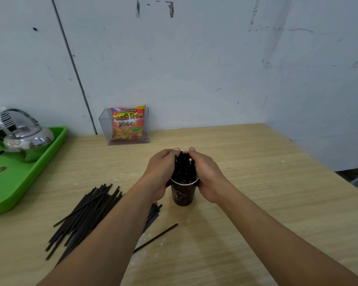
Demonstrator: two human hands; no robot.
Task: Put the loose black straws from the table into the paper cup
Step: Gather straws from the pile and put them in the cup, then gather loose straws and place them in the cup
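- A dark paper cup point(182, 194) was seen upright on the wooden tabletop point(256, 182), near its middle.
- A bundle of black straws point(184, 168) was stood in the cup, the open ends fanned out above the white rim.
- The left hand point(160, 172) was curled against the left side of the bundle, its fingertips met at the top of the straws and its heel set beside the cup's rim.
- The right hand point(208, 174) was cupped in the same way round the right side, so that the bundle was pressed between both hands.
- A loose pile point(85, 217) of black straws was left on the tabletop to the left of the cup, partly hidden under the left forearm.
- A single straw point(155, 238) was laid apart from the pile, slanted across the tabletop nearer the viewer than the cup.
- A green tray point(29, 176) was placed at the left edge, and a metal kettle point(27, 141) was carried on it.
- A clear box point(124, 126) with a red snack bag point(127, 124) inside was stood against the wall behind the cup, well apart from it.
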